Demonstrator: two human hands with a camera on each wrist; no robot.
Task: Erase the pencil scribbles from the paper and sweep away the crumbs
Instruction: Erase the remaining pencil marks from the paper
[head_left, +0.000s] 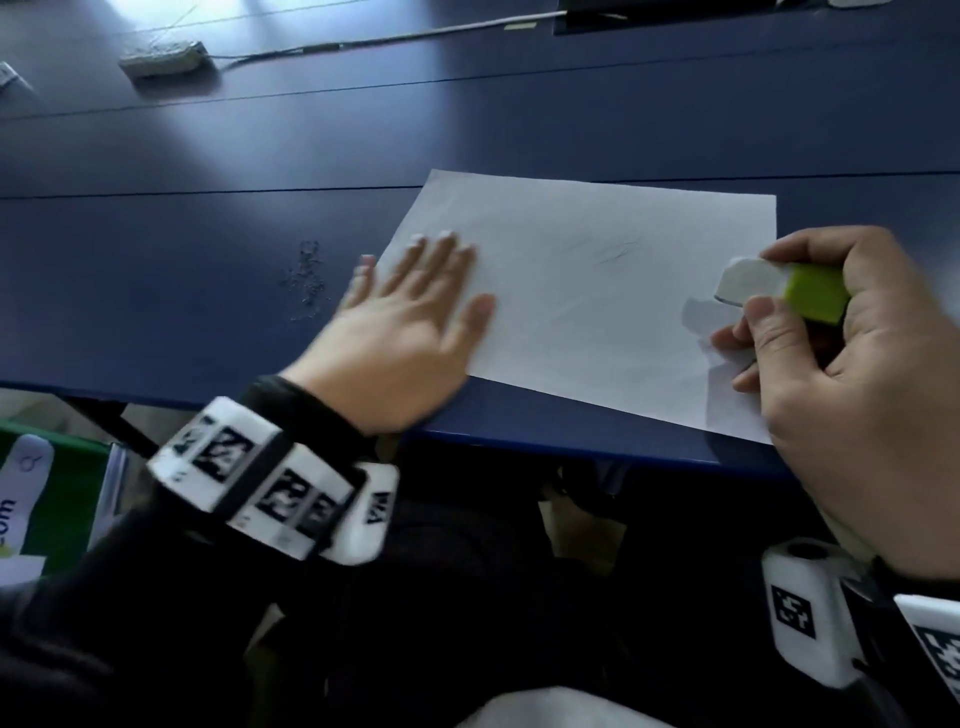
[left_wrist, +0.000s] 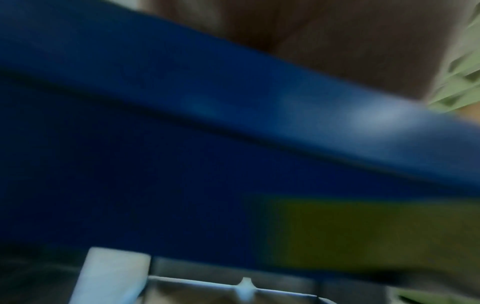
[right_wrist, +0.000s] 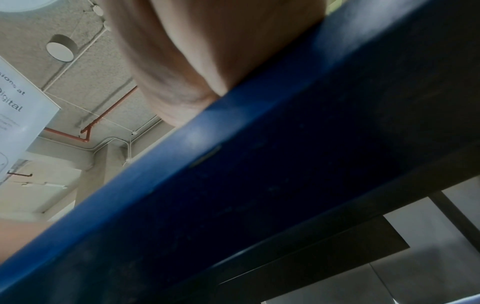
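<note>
A white sheet of paper (head_left: 597, 291) lies on the blue table (head_left: 208, 291) near its front edge, with a faint pencil mark (head_left: 618, 249) left near the middle. My left hand (head_left: 410, 312) lies flat with straight fingers on the paper's left edge, little finger on the table. A patch of eraser crumbs (head_left: 309, 280) sits on the table just left of it. My right hand (head_left: 810, 322) grips a white eraser in a green sleeve (head_left: 779, 286) above the paper's right edge. Both wrist views show only the table's blue edge (right_wrist: 233, 185) from below.
A white power strip (head_left: 163, 57) with a cable (head_left: 363, 39) lies at the far left of the table. A green and white box (head_left: 47, 509) stands below the table's left front. The table's front edge runs just under my wrists.
</note>
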